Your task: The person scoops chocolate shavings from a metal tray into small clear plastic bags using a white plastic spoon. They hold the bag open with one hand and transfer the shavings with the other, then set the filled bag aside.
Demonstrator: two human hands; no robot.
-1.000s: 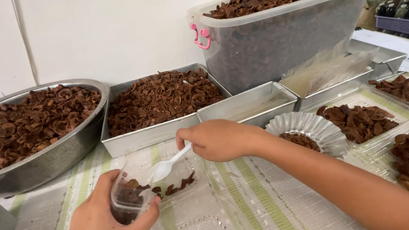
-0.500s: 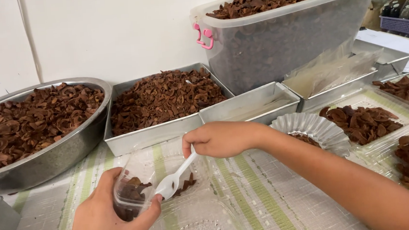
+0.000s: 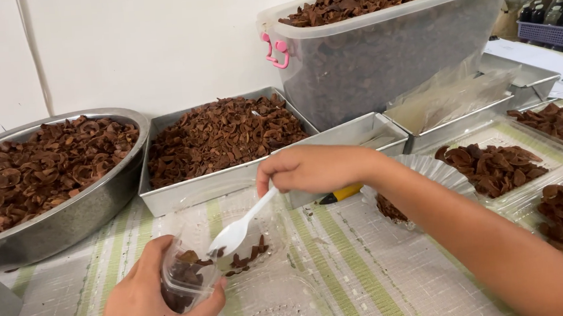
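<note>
Left hand (image 3: 149, 302) wraps a small clear plastic cup (image 3: 183, 280), tilted, dark brown dried pieces inside — it sits just in front of the rectangular metal tray (image 3: 220, 182) heaped with the same brown pieces. Right hand (image 3: 312, 169) pinches a white plastic spoon (image 3: 240, 230), bowl at the cup's mouth. Round metal pan (image 3: 67, 216) lies left of the tray, big clear tub (image 3: 387, 58) behind-right — striped mat surface (image 3: 361, 264) underneath.
</note>
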